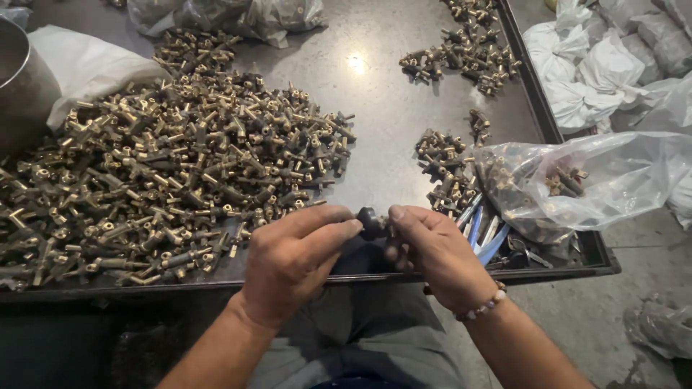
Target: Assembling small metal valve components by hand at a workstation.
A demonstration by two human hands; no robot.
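Both hands meeting at the near edge of a dark metal tray-table (375, 101): left hand (292, 263) with fingers curled and tips closed on a small dark knob-ended fitting (370, 223), right hand (432, 252) pinching the same piece from the other side, a beaded bracelet (481, 307) at its wrist. Fitting held just above the table's front rim, between the two sets of fingertips, mostly hidden by them. To the left, one very large heap of brass valve fittings (173, 173), far too many to count. Smaller clusters of the same parts: one at top right (465, 50), one near the right hand (447, 169). Just right of that, one clear plastic bag (577, 184), open, lying on its side over the tray corner, a few fittings inside. Under it, a few blue-handled tools (484, 234), number unclear. Beyond the right rim, several knotted white bags (605, 65) piled on the floor, roughly six. At top, more crumpled clear bags (238, 16). Far left, one white sack (90, 65) beside a grey metal container (21, 86).
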